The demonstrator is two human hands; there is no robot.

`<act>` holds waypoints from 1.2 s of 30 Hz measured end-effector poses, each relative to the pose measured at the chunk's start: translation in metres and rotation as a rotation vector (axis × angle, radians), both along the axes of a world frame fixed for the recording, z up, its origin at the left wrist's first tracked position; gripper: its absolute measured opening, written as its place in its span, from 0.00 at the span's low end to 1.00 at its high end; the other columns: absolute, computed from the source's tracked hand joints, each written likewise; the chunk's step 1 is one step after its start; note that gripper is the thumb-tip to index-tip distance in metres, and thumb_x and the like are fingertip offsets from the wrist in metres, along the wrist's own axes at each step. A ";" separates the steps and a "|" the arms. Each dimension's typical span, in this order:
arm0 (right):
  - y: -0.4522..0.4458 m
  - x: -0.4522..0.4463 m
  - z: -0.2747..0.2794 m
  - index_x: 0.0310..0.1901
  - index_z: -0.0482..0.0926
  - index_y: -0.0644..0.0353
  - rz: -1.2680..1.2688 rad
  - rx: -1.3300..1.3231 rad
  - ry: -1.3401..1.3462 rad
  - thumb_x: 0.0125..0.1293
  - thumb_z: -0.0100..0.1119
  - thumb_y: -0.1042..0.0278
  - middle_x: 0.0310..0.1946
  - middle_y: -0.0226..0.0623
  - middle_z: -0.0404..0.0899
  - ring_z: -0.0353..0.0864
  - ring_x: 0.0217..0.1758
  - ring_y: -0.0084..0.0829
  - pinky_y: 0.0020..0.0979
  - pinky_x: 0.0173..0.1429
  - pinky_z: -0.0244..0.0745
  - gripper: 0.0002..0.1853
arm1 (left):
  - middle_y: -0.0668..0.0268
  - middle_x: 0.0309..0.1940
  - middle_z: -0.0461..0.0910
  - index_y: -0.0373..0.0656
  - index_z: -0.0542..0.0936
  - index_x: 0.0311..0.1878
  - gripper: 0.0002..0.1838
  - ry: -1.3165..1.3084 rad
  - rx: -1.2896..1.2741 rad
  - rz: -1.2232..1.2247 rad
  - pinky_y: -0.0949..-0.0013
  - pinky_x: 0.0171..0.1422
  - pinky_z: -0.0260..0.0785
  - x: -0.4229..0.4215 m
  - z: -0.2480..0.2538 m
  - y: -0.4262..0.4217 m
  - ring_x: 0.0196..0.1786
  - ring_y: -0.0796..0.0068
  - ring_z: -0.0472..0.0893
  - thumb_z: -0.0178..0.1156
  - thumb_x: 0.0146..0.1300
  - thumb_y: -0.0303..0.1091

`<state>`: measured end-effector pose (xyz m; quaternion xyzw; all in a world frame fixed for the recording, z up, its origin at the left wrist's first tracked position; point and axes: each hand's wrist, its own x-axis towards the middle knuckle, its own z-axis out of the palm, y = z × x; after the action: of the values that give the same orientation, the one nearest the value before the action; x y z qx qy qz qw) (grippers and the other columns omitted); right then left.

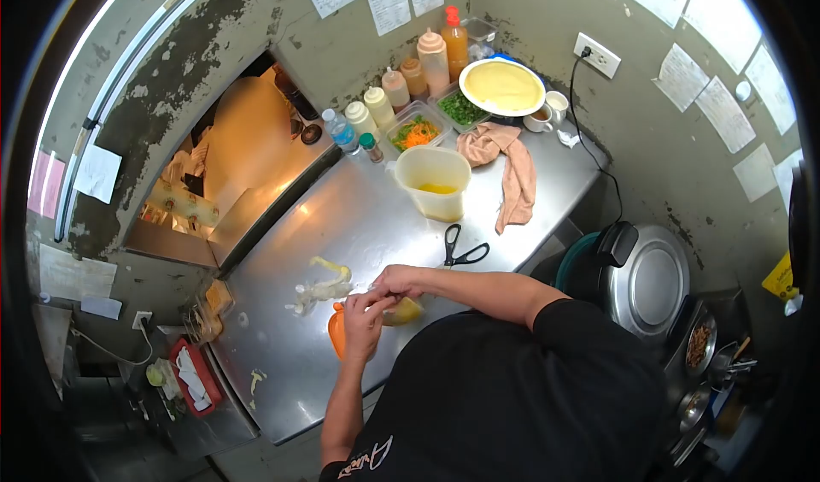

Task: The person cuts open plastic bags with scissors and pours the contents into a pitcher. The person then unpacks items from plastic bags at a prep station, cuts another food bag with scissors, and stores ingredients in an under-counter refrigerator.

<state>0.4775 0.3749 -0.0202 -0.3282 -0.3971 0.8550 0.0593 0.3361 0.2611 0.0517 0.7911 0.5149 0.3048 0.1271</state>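
My left hand [363,318] and my right hand [396,283] are close together over the steel table, fingers pinched on what looks like the gathered top of a clear plastic bag [405,312] with yellow contents. The exact grip is partly hidden by the fingers. Beside my left hand, partly covered by it, is a rounded orange object [336,335] whose kind I cannot make out. Crumpled pale, translucent plastic [319,291] with yellow smears lies just beyond my hands. Black-handled scissors [462,251] rest on the table beyond my right forearm.
On the steel table [282,328], a translucent tub [433,183] holds yellow liquid. Near it lie a pink cloth [516,174], a container of shredded vegetables [418,132], chopped greens [461,108], a yellow-filled bowl [502,87] and several sauce bottles. A lidded pot [651,281] stands right.
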 end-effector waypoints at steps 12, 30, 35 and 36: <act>-0.008 0.018 0.000 0.41 0.88 0.63 0.016 0.679 -0.003 0.67 0.69 0.66 0.29 0.33 0.84 0.80 0.30 0.28 0.31 0.39 0.76 0.09 | 0.59 0.40 0.81 0.38 0.80 0.41 0.07 -0.005 -0.344 0.080 0.59 0.51 0.73 -0.013 0.000 -0.011 0.45 0.57 0.80 0.64 0.60 0.26; -0.026 0.043 0.019 0.49 0.84 0.61 0.082 1.585 0.180 0.55 0.64 0.78 0.41 0.38 0.80 0.80 0.49 0.43 0.39 0.55 0.79 0.17 | 0.61 0.40 0.81 0.35 0.81 0.47 0.10 -1.508 -1.267 0.407 0.60 0.55 0.80 -0.030 -0.061 -0.012 0.44 0.67 0.82 0.59 0.76 0.33; -0.029 0.045 0.020 0.51 0.82 0.61 0.123 1.614 0.143 0.57 0.63 0.76 0.44 0.40 0.80 0.80 0.50 0.44 0.40 0.56 0.80 0.18 | 0.61 0.43 0.82 0.32 0.80 0.53 0.13 -1.456 -1.155 0.476 0.62 0.60 0.80 -0.015 -0.060 -0.023 0.46 0.68 0.83 0.58 0.78 0.35; -0.029 0.044 0.019 0.51 0.82 0.61 0.132 1.597 0.149 0.58 0.63 0.76 0.44 0.41 0.80 0.80 0.51 0.45 0.40 0.57 0.79 0.17 | 0.61 0.44 0.82 0.32 0.80 0.53 0.13 -1.420 -1.136 0.493 0.62 0.60 0.80 -0.013 -0.056 -0.023 0.47 0.68 0.83 0.58 0.78 0.35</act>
<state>0.5214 0.3456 -0.0007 -0.1047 -0.9022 0.3343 0.2516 0.3231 0.2379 -0.0042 0.1086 0.5416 0.4372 0.7098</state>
